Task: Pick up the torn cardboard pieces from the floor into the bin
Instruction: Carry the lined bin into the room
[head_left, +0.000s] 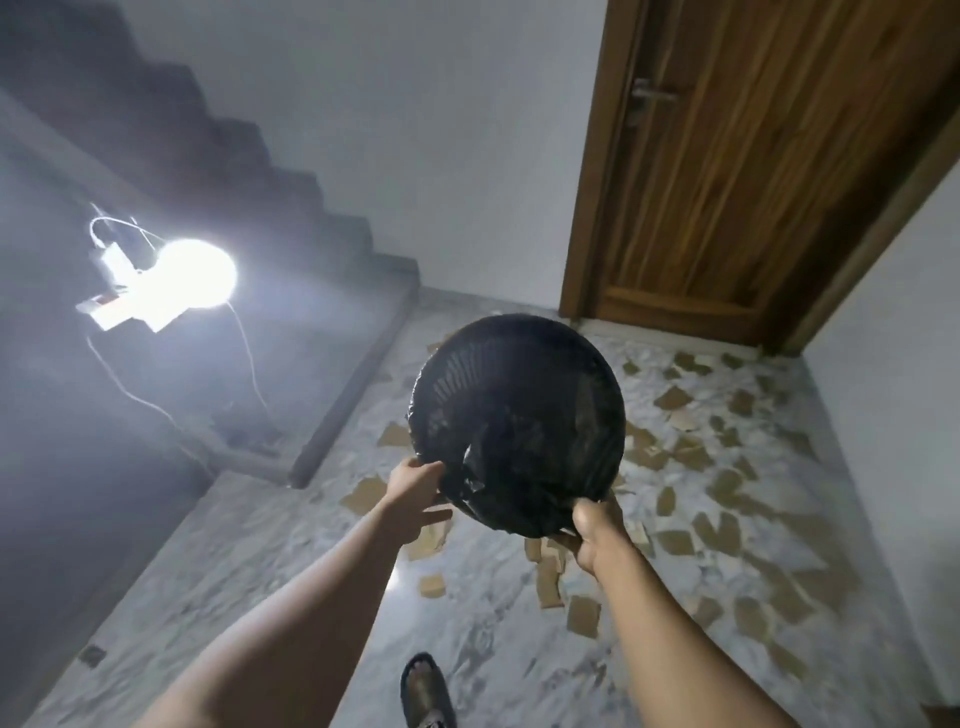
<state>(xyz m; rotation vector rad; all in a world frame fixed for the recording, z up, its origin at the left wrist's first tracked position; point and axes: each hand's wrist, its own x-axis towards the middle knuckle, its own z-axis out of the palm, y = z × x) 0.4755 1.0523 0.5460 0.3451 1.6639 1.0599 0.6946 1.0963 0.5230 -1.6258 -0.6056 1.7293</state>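
**Spotter:** What's closest to you?

**Operator:** My two bare forearms (291, 623), stretched out ahead. Below them is a foot in a dark sandal (423, 686) on the marbled floor (249, 582).

**Spotter:** And the grips?

**Operator:** Both are on the bin (519, 410), which hangs in the air in front of me, off the floor. My right grip (592, 535) is clamped round the near rim with a bunch of liner caught in it. My left grip (415, 493) pinches the rim's left side, thumb on top, fingers stretched underneath.

**Spotter:** Anything in the bin?

**Operator:** Its mouth tips towards me. I see only the crumpled black liner (483, 467). I can make out no cardboard, though it's dark in there.

**Spotter:** So where is the cardboard?

**Operator:** The torn cardboard pieces (583, 616) lie flat on the floor, below and beyond the bin. They're thickest from the middle out to the floor's right edge along the wall, and on to the far edge by the wooden door (727, 197). A few lie towards the left edge, near the step (358, 384). They point every way, with no shared long axis.

**Spotter:** Which grip is nearer?

**Operator:** The right. The closest pieces lie just under it and to its right. I judge nothing is collected yet. With both grips taken up, the bin wants setting down among the pieces, mouth up, before either can pick.
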